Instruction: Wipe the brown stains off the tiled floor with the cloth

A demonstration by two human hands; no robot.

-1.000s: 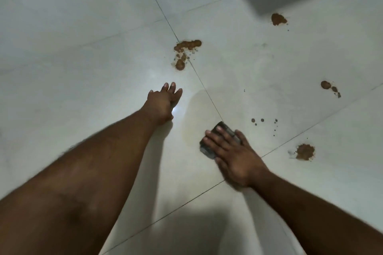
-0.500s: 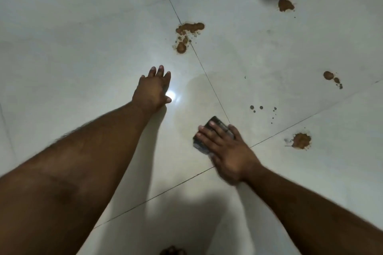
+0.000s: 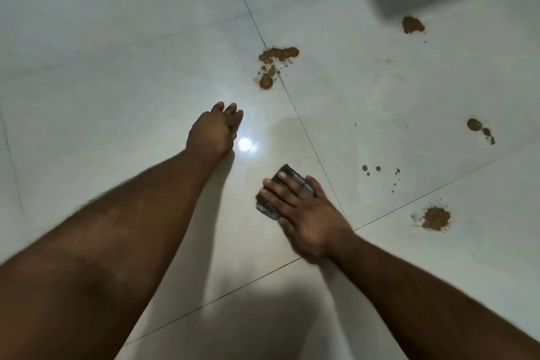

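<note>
Pressure flat through right hand (image 3: pixel 304 213), fingers straight atop folded dark grey cloth (image 3: pixel 270 207) on pale tiled floor (image 3: pixel 117 67), sweeping toward brown stains (image 3: pixel 276 64) ahead; left hand (image 3: pixel 211 133) braced, fingers unclear.

Small folded dark grey cloth (image 3: pixel 276 196) lies flat on the glossy pale tiled floor (image 3: pixel 117 67), just left of a grout line. Brown stains: biggest smear (image 3: pixel 273 66) at its 12 o'clock, small specks (image 3: pixel 377 169) at 2, a round patch (image 3: pixel 435 218) at 3.
</note>
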